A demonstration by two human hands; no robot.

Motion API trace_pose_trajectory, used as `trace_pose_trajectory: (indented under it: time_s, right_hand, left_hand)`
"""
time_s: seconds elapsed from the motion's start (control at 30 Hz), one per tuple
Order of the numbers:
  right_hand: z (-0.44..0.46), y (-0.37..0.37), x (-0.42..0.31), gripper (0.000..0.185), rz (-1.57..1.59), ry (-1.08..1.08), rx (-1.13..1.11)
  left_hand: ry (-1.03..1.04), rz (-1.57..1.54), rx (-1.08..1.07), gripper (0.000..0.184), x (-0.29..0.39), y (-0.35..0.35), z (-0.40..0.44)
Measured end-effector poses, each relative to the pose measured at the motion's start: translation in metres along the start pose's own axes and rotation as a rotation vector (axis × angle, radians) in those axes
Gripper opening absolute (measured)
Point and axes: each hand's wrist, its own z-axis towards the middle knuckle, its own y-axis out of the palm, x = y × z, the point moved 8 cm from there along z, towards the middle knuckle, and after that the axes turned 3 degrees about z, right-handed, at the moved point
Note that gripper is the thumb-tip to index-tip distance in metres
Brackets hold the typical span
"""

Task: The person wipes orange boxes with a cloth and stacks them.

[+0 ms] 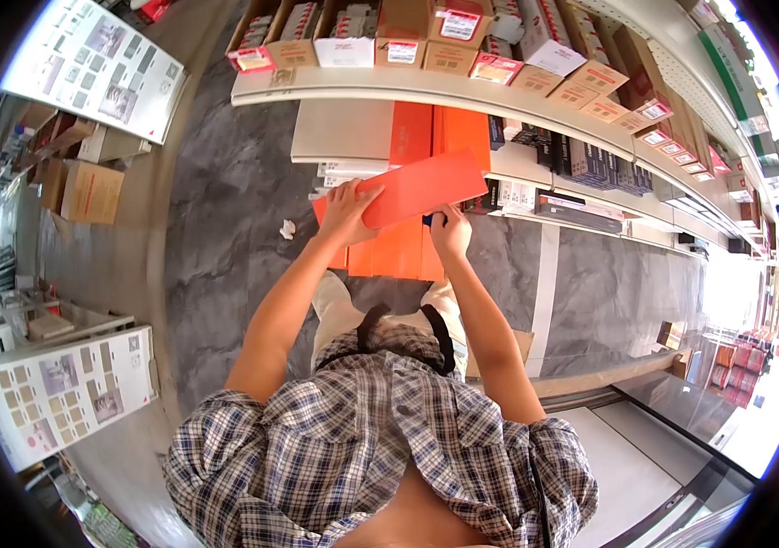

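Note:
An orange-red box [423, 187] is held tilted in front of my body, its right end higher than its left. My left hand [347, 212] grips the box's left end, fingers over its top edge. At the box's lower right edge is my right hand [450, 230], closed around something small and dark blue that I cannot make out. Below the held box lie more orange boxes [396, 256], near my knees. Behind it, on a low shelf, are a red box [411, 131] and an orange box [461, 130], beside a pale grey panel [342, 131].
Shelves [334, 89] with open cartons [349, 51] run across the top and right. Display boards [92, 68] and a brown carton [90, 193] stand at the left. A crumpled white scrap [288, 229] lies on the grey floor [225, 237]. A glass-topped case [682, 416] is at the lower right.

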Motion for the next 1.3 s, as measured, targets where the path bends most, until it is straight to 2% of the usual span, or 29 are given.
trace_pose_trajectory:
  time_s: [0.07,0.17,0.3,0.37,0.4,0.5,0.63,0.7,0.77,0.83,0.87,0.9,0.97,1.0,1.07,1.1,1.17,1.2,1.23,1.3]
  right_hand:
    - [-0.013,0.016,-0.011,0.015,0.015,0.100,-0.063]
    - [-0.033,0.051,-0.012,0.022,0.016,0.310,-0.291]
    - [-0.054,0.097,0.012,0.029,-0.050,0.312,-0.564]
    - [-0.067,0.109,0.026,0.032,-0.085,0.439,-0.706]
    - [-0.074,0.114,0.032,0.032,-0.104,0.410,-0.769]
    - [-0.082,0.127,0.055,0.033,-0.103,0.350,-0.784]
    - [-0.103,0.157,0.137,0.031,-0.077,0.340,-0.744]
    - [-0.119,0.181,0.174,0.028,0.112,0.568,-0.765]
    - [-0.126,0.204,0.201,0.026,0.095,0.571,-0.769]
    - [-0.134,0.223,0.217,0.028,0.198,0.641,-0.726]
    - [-0.142,0.237,0.229,0.026,0.259,0.748,-0.744]
    - [-0.147,0.250,0.241,0.026,0.254,0.747,-0.749]
    - [-0.159,0.282,0.263,0.027,0.508,0.844,-0.787]
    - [-0.161,0.290,0.272,0.027,0.499,0.849,-0.780]
    - [-0.175,0.317,0.288,0.026,0.383,0.931,-0.977]
    - [-0.177,0.331,0.303,0.026,0.378,0.925,-0.972]
    - [-0.188,0.362,0.340,0.013,0.320,0.868,-1.030]
    - [-0.194,0.371,0.352,0.014,0.344,0.974,-1.048]
    - [-0.195,0.379,0.361,0.014,0.345,0.972,-1.044]
    - [-0.198,0.388,0.367,0.019,0.544,1.077,-0.920]
  left_hand:
    - [-0.070,0.030,0.063,0.076,-0.013,0.001,-0.028]
    - [-0.193,0.041,0.121,0.073,-0.028,0.012,-0.076]
    - [-0.418,0.018,0.103,0.074,-0.034,0.041,-0.131]
    - [-0.477,0.082,0.244,0.070,-0.025,0.052,-0.152]
    - [-0.547,0.076,0.252,0.070,-0.017,0.065,-0.165]
    - [-0.674,0.065,0.232,0.075,-0.005,0.101,-0.175]
    - [-0.835,0.058,0.262,0.074,0.002,0.149,-0.175]
    - [-0.911,0.026,0.235,0.077,-0.004,0.184,-0.174]
    - [-0.978,-0.017,0.208,0.079,-0.011,0.221,-0.173]
    - [-1.055,-0.039,0.248,0.081,-0.027,0.254,-0.174]
    - [-1.051,0.025,0.303,0.078,-0.034,0.266,-0.174]
    - [-1.057,0.022,0.302,0.078,-0.043,0.283,-0.174]
    - [-1.115,-0.027,0.200,0.079,-0.065,0.325,-0.174]
    - [-1.111,-0.037,0.195,0.079,-0.073,0.345,-0.174]
    - [-1.168,-0.077,0.191,0.079,-0.093,0.382,-0.176]
    - [-1.164,-0.084,0.196,0.079,-0.100,0.399,-0.174]
    - [-1.216,-0.118,0.146,0.079,-0.114,0.431,-0.175]
    - [-1.213,-0.120,0.148,0.079,-0.120,0.440,-0.173]
    - [-1.258,-0.149,0.145,0.077,-0.127,0.450,-0.173]
    - [-1.296,-0.180,0.133,0.074,-0.137,0.472,-0.176]
